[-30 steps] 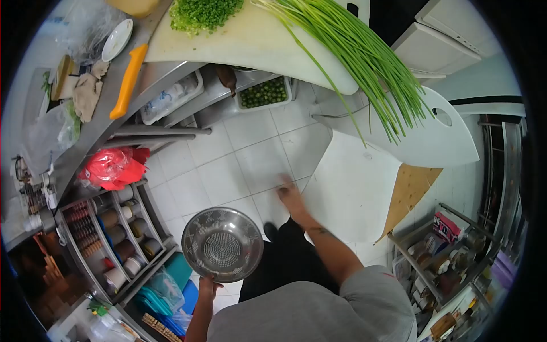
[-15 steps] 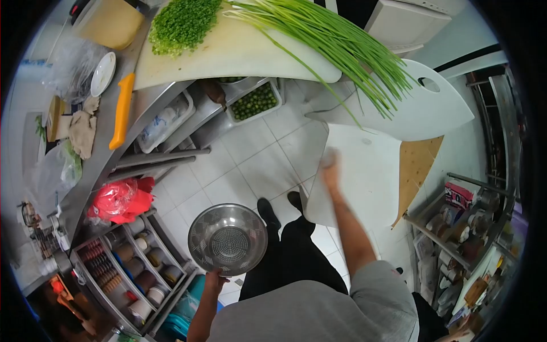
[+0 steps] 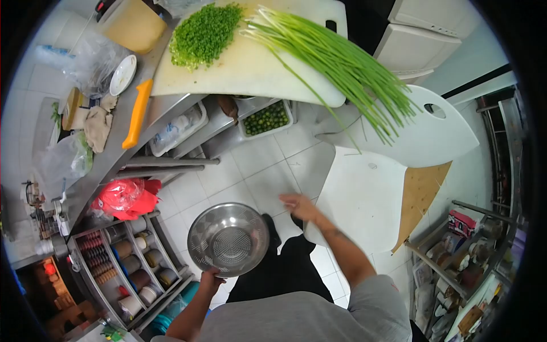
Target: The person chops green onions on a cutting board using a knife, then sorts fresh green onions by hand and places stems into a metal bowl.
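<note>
My left hand (image 3: pixel 212 278) is closed on the near rim of a metal colander (image 3: pixel 229 239), held over the floor with nothing in it. To the colander's right, my right hand (image 3: pixel 297 206) is in the air with its fingers apart and nothing in it, left of a white chair (image 3: pixel 364 199). Long green onions (image 3: pixel 342 62) lie across a white cutting board (image 3: pixel 256 80), their tips hanging over its right end. A pile of chopped green onion (image 3: pixel 205 34) sits on the board's left part. A knife with an orange handle (image 3: pixel 138 114) lies left of the board.
Under the counter stand a tray of small green fruits (image 3: pixel 265 118) and a bin with plastic bags (image 3: pixel 179 128). A red plastic bag (image 3: pixel 126 198) hangs above a rack of cups (image 3: pixel 134 262) at left. Shelves with jars (image 3: pixel 467 256) stand at right.
My right hand has moved left, from over the chair to nearer the colander, and its fingers show apart. The view has shifted, so the counter and chair appear lower.
</note>
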Motion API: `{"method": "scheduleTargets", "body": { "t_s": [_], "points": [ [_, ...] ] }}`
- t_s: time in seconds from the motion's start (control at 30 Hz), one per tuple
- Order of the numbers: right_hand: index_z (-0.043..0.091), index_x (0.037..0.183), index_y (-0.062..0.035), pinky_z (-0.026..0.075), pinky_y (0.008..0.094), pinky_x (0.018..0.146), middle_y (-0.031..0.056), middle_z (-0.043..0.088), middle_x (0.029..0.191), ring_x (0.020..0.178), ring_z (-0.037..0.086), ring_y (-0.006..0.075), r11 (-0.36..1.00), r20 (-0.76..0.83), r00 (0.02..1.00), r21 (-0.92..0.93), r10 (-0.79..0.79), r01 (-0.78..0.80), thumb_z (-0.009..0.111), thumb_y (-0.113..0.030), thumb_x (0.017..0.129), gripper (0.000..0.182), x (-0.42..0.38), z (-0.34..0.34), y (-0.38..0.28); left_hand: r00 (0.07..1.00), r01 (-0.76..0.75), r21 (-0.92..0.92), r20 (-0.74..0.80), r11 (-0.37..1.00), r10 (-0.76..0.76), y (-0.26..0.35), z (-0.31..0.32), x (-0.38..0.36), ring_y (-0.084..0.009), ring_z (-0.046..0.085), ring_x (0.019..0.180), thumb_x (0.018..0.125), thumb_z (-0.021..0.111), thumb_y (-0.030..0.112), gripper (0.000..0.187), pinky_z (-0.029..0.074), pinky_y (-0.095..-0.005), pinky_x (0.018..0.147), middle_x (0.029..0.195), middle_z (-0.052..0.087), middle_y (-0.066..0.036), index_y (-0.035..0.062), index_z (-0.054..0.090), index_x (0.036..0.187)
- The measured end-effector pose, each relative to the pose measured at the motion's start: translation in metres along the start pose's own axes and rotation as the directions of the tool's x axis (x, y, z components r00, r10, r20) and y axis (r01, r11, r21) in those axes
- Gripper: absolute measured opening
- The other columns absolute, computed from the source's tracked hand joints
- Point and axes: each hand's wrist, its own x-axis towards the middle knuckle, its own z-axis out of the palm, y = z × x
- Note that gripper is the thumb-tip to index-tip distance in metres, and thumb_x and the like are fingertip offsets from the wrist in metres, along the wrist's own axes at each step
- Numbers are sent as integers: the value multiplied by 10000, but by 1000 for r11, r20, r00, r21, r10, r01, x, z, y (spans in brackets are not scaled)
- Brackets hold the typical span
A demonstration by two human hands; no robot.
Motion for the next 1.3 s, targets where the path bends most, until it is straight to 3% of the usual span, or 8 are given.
{"method": "scheduleTargets", "body": {
  "t_s": [0.2,0.33,0.6,0.73,0.8,0.87,1.13,1.3],
  "points": [
    [664,925,-46,474,278,597,48,618,681,622,567,124,944,-775,631,-238,-41,-231,569,7,866,124,-70,-59,-5,968,-79,254,252,964,12,27,100,-27,-276,658,710,763,594,79,354,547,-376,509,914,648,-167,-76,574,1080],
    [671,1046,-26,526,351,721,171,699,848,775,679,268,846,-905,422,-262,-49,-464,574,-109,890,202,-99,-146,17,895,-236,417,445,878,29,-4,168,1,-218,658,691,761,633,123,357,528,-334,519,936,674,-152,-61,616,1067],
    [142,1458,130,308,572,1091,341,151,1529,1428,161,478,510,-875,424,-261,234,-820,601,-442,883,932,74,-171,41,703,-372,575,687,728,-183,-39,306,35,-192,641,609,801,637,224,435,509,-289,434,839,667,-123,-56,585,1130],
    [354,1407,107,385,502,1057,286,412,1435,1327,413,407,454,-649,757,-654,74,-605,543,-279,899,666,99,-80,11,683,-423,549,716,721,-144,-65,343,69,-182,642,611,825,662,275,430,522,-299,466,855,668,-114,-15,599,1136],
    [498,1379,-87,482,437,957,268,631,1140,1042,623,394,844,-368,909,-411,193,-346,550,-176,885,504,94,-26,-15,710,-470,563,699,680,-88,-62,365,75,-207,649,682,841,659,293,396,526,-321,534,882,676,-118,4,624,1108],
    [659,1130,-64,509,441,876,223,668,1030,990,627,389,837,-300,896,-533,-327,126,636,-115,846,290,85,22,-10,703,-546,573,710,611,-38,-44,370,75,-256,636,752,856,637,301,371,510,-359,615,899,668,-144,1,627,1074],
    [604,799,-44,498,446,724,169,635,833,868,615,359,858,-408,913,-466,9,-217,645,-103,841,83,4,52,-127,610,-789,612,774,49,170,23,228,109,-421,611,942,902,561,302,314,475,-496,857,919,643,-235,-7,618,909],
    [595,1054,-56,484,432,812,176,592,1050,955,579,372,789,-400,840,-612,-366,53,580,-27,855,201,-35,80,-175,632,-752,648,657,120,412,95,140,63,-310,668,753,861,541,138,129,524,-413,707,838,673,-176,42,627,866]
  ]
}}
